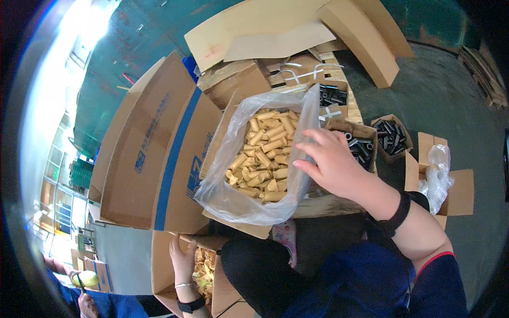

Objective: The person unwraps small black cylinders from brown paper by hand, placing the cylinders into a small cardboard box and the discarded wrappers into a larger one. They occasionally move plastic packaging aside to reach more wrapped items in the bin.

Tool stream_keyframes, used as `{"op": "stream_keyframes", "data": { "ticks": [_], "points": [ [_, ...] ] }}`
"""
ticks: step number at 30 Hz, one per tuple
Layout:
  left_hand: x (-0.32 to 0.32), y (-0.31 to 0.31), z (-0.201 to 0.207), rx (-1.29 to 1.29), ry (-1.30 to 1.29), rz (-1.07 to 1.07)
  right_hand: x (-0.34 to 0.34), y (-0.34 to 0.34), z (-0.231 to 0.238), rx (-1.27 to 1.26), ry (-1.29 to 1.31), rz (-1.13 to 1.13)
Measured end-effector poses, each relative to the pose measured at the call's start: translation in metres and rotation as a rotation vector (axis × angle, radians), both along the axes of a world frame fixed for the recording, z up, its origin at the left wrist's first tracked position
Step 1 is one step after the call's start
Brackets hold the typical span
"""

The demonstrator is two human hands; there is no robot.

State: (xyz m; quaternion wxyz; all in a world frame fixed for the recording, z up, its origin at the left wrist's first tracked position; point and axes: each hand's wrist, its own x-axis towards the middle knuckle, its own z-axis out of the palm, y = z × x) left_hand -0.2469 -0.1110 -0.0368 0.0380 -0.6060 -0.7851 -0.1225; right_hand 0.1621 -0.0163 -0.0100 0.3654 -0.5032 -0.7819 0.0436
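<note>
My right hand (335,163) is open, its fingers spread over the right edge of a clear plastic bag (249,210). The bag lines a carton and holds many short tan paper-wrapped rolls (265,153). At lower left, my left hand (183,258) is by the rim of a lower carton (161,265); its fingers look apart, with nothing visible in them. Crumpled tan and yellowish paper (204,273) fills that carton. A dark band is on each of my forearms.
Tall carton panels (151,138) with a blue stripe stand at left. Boxes of black tubes (389,138) lie to the right, beside an open carton (458,191) with plastic film. Behind are large cardboard sheets (254,32). Another person's hands (87,305) hold a roundish pale object at lower left.
</note>
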Motion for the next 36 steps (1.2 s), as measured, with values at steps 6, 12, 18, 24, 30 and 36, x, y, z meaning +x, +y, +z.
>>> {"op": "stream_keyframes", "data": {
  "ticks": [6,12,18,24,30,36],
  "points": [
    [0.185,0.106,0.024,-0.131,-0.539,-0.731,-0.004,-0.006,-0.008,-0.178,-0.123,0.058],
    [0.215,0.154,-0.047,-0.423,-0.070,-0.817,-0.009,-0.005,-0.011,-0.151,-0.171,0.099],
    [0.213,0.157,-0.034,-0.463,-0.205,-0.820,-0.005,-0.004,-0.016,-0.080,-0.129,0.099],
    [0.187,0.169,-0.033,-0.329,-0.509,-0.691,-0.013,-0.002,-0.014,-0.104,-0.045,0.108],
    [0.227,0.118,0.063,-0.224,-1.023,-0.563,-0.018,-0.003,-0.014,-0.299,0.219,0.339],
    [0.235,0.103,0.054,-0.008,-1.595,-0.496,-0.024,-0.003,0.000,-0.409,0.196,0.244]
  ]
}}
